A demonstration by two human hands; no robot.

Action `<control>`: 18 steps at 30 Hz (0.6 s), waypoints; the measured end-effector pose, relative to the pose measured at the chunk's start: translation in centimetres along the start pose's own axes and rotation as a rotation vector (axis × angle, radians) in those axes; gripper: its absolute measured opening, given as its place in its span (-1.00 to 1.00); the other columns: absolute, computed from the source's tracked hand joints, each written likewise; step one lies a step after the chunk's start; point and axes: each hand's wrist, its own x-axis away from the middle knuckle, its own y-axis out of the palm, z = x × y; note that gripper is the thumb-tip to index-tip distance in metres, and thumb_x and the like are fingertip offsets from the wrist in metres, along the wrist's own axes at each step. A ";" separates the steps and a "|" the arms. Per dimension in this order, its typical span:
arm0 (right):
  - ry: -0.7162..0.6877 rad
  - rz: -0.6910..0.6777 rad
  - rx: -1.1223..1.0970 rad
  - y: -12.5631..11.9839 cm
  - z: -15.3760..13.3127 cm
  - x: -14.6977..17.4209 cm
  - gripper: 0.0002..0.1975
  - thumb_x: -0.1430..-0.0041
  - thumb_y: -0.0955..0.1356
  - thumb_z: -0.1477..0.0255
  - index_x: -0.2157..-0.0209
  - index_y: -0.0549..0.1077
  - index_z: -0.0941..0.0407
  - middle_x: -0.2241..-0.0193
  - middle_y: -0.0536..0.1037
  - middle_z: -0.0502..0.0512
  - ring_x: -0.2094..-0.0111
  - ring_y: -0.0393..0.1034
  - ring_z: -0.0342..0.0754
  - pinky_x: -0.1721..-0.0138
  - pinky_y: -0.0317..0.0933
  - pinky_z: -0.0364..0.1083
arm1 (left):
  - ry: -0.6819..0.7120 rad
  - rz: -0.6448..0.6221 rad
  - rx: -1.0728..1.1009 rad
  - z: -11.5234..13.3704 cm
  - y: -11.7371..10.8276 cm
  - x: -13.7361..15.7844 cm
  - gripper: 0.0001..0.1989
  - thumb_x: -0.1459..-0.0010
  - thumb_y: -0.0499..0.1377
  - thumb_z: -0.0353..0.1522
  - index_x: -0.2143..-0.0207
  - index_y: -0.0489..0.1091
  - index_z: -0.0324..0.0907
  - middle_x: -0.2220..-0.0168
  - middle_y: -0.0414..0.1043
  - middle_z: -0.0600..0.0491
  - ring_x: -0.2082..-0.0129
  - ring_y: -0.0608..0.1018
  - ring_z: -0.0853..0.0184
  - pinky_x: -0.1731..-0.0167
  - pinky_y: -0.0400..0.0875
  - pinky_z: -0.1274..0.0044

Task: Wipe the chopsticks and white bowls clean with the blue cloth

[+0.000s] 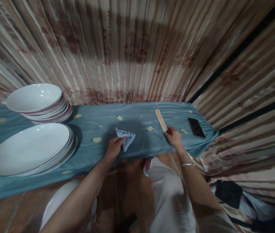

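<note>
Far to the left of our left hand [114,147] we see a stack of flat plates [29,149] with a stack of bowls [37,98] behind it, all on the blue tablecloth [132,123]. Our left hand is closed around a pale cloth [126,137], which sticks out just beyond the fingers and lies on the tablecloth. Further right, our right hand [174,136], a bangle [187,164] at its wrist, pinches the near end of a bundle of chopsticks [161,119] that point away from it, and a dark phone [196,127] lies just to its right.
</note>
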 end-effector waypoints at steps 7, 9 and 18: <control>0.003 0.047 0.006 0.1 -0.1 -0.2 -0.65 -0.04 0.36 0.46 0.09 0.43 0.21 0.27 0.60 0.19 0.23 0.51 0.01 0.19 0.30 -0.11 | -0.014 0.011 0.055 0.3 0.2 0.2 -0.66 0.34 0.34 -0.12 0.57 0.53 -0.21 0.56 0.53 0.04 0.48 0.48 0.31 0.37 0.31 0.51; 0.005 0.069 -0.014 0.1 0.0 0.3 -0.66 -0.04 0.35 0.45 0.10 0.44 0.21 0.27 0.60 0.20 0.24 0.51 0.00 0.21 0.29 -0.13 | -0.012 -0.001 0.060 0.1 0.1 0.1 -0.66 0.33 0.34 -0.13 0.56 0.53 -0.21 0.54 0.53 0.04 0.47 0.49 0.31 0.36 0.32 0.51; 0.017 0.110 0.052 -0.3 0.4 1.8 -0.78 -0.06 0.27 0.48 0.34 0.56 0.13 0.35 0.61 0.18 0.29 0.51 0.02 0.28 0.25 -0.14 | 0.027 -0.024 0.052 -0.5 -0.1 -0.2 -0.68 0.27 0.33 -0.13 0.57 0.52 -0.21 0.59 0.50 0.06 0.50 0.48 0.33 0.40 0.30 0.52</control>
